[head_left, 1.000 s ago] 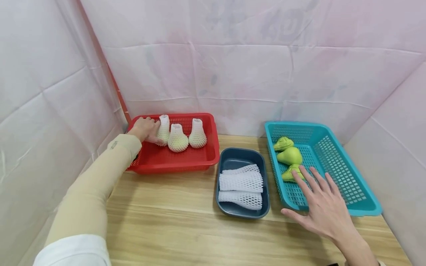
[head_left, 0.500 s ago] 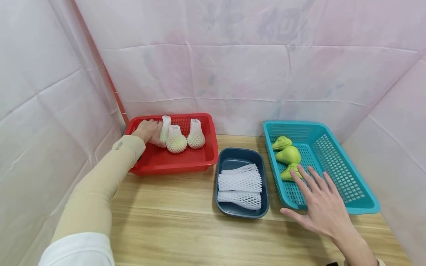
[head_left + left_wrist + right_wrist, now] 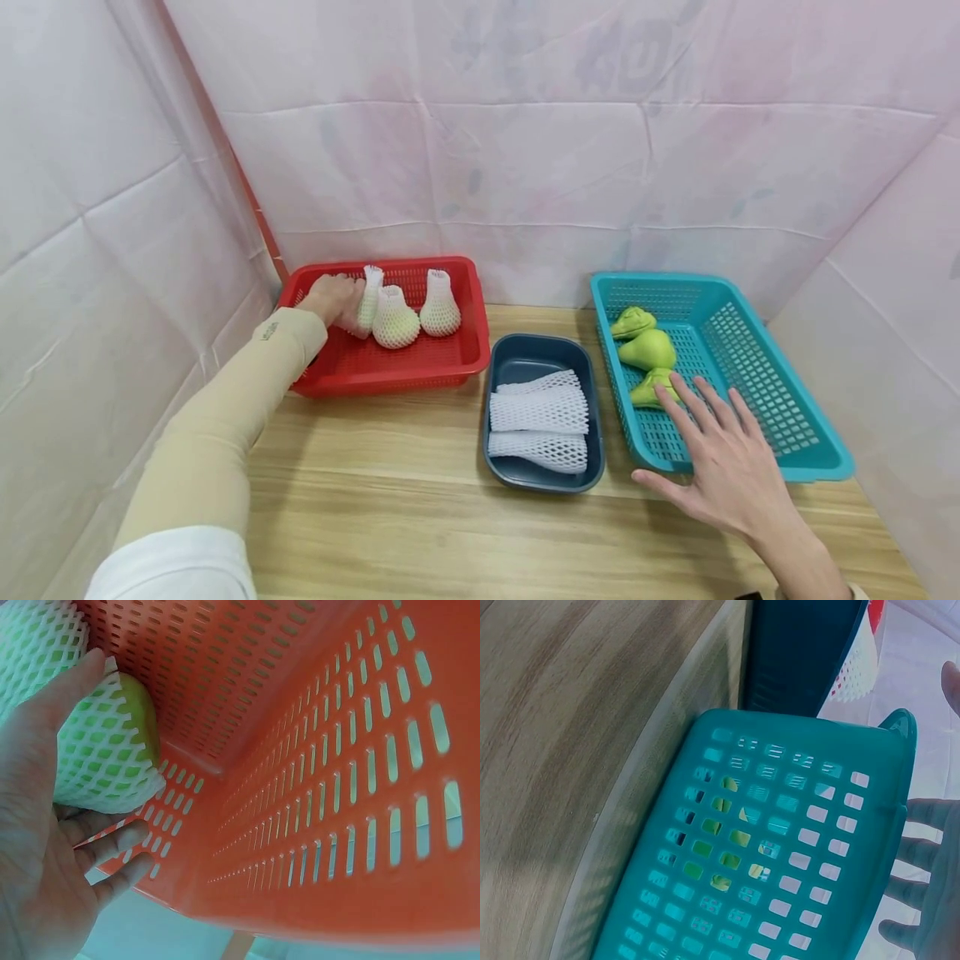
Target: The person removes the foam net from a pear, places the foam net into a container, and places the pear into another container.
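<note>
In the head view, my left hand (image 3: pixel 337 300) reaches into the red basket (image 3: pixel 405 383) and holds the leftmost pear (image 3: pixel 370 302), which is wrapped in white foam netting. The left wrist view shows the thumb along this netted pear (image 3: pixel 105 757), with some fingers partly hidden behind it. Two more netted pears, one in the middle (image 3: pixel 395 321) and one at right (image 3: pixel 440 310), stand beside it. Spread and straight, my right hand (image 3: pixel 727 467) hovers over the near edge of the teal basket (image 3: pixel 795 375). Inside that basket, green pears (image 3: pixel 648 350) lie along the left side.
Between the baskets sits a navy tray (image 3: pixel 525 358) with several white foam net sleeves (image 3: pixel 540 410). All stand on a wooden table (image 3: pixel 420 517). Pale sheets (image 3: pixel 525 167) hang behind and at both sides.
The leftmost netted pear has shifted slightly right, closer to the middle one, with my left hand moving along. The right hand stays over the teal basket. The head view has shifted slightly.
</note>
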`<state>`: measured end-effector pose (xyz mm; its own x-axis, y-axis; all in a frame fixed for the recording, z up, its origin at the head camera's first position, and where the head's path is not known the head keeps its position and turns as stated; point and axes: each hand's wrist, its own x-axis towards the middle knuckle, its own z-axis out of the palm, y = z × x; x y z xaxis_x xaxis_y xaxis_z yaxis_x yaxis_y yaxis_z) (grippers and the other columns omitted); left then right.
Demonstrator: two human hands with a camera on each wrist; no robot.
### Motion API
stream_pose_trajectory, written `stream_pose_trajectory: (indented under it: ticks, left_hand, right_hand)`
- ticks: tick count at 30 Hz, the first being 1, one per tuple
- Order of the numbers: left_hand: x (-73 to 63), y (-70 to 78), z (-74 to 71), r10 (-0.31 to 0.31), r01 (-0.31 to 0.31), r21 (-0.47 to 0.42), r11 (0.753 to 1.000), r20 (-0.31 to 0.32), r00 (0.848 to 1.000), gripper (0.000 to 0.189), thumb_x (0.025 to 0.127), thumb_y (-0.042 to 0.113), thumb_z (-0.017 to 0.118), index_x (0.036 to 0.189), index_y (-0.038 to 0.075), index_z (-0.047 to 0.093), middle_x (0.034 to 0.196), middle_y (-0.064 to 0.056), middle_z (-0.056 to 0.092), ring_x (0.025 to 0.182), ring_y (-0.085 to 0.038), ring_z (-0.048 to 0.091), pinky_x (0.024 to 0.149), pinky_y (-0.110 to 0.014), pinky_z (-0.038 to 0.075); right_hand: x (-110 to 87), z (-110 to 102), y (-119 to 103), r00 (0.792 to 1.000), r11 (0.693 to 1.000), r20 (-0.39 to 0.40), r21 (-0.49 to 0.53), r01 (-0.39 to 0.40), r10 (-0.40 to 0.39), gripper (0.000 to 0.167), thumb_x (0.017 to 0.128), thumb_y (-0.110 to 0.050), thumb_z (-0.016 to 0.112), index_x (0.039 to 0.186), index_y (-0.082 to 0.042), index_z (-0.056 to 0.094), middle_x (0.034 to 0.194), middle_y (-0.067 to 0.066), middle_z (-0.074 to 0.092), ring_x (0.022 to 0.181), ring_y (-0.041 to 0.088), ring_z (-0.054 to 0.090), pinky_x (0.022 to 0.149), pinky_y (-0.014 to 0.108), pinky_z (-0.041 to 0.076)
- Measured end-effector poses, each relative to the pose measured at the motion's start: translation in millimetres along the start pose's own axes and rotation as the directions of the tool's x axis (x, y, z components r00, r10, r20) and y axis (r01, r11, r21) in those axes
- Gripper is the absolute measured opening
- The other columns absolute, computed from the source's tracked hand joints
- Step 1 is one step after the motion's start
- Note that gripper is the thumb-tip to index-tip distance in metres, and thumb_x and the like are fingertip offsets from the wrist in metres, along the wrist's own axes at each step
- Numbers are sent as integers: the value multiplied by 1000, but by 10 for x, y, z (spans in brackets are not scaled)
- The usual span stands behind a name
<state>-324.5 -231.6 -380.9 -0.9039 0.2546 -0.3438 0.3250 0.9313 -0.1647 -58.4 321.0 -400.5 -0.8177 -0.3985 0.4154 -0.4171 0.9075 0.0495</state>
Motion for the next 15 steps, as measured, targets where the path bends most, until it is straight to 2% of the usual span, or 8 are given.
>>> stream_pose_trajectory:
  ticks: [4, 8, 15]
  left_hand:
    - [-22, -12, -3, 21, -21, 10, 1000, -15, 1000, 79, 76, 46, 86, 131, 0, 54, 124, -24, 68, 113, -40, 62, 111, -59, 52]
    - [-54, -36, -10, 30, -30, 14, 999, -30, 999, 74, 76, 45, 84, 126, -1, 55, 116, -23, 69, 106, -39, 63, 106, -57, 55]
    - [-129, -99, -21, 9, -7, 35, 999, -62, 998, 72, 78, 48, 77, 124, -3, 56, 110, -21, 69, 101, -37, 64, 98, -55, 57]
  right_hand:
    - [2, 9, -5, 1000, 1000, 0, -3, 1, -1, 116, 77, -93, 57, 159, -12, 45, 163, 16, 48, 152, 41, 39, 137, 53, 3]
    - [2, 16, -8, 1000, 1000, 8, -2, -1, 1, 116, 77, -92, 59, 161, -13, 42, 165, 15, 46, 158, 38, 34, 137, 53, 1]
    - [9, 17, -5, 1000, 1000, 18, 0, -3, 3, 118, 77, -90, 61, 165, -16, 35, 166, 15, 45, 162, 35, 28, 137, 52, -1]
